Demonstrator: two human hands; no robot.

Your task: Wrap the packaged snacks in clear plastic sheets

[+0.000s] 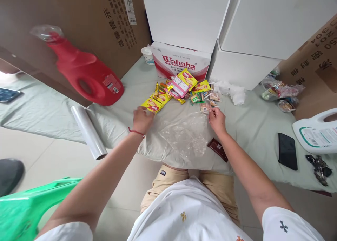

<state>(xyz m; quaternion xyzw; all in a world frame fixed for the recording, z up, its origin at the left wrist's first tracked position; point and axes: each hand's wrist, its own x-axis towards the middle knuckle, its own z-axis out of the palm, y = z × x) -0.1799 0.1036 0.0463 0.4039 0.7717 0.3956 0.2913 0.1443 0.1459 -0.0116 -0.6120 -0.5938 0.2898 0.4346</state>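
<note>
My left hand (143,119), slightly blurred, is at the near edge of a yellow snack packet (152,105); its fingertips are partly hidden, so I cannot tell whether they grip it. A clear plastic bag (185,132) lies crumpled on the pale green cloth between my hands. At its upper right corner, my right hand (217,120) is closed in a pinch on the bag's edge, beside a small wrapped biscuit (204,108). More yellow packets (187,79), a pink-and-white packet (179,86) and small wrapped snacks (195,99) are piled beyond. A dark brown packet (218,149) rests near my right forearm.
A Wahaha carton (181,61) stands behind the snacks, under white boxes (186,16). Leftward are a red jug (89,72) and a plastic film roll (88,133). Rightward are a phone (287,151), keys (319,169) and a white jug (318,130). A green stool (39,202) stands lower left.
</note>
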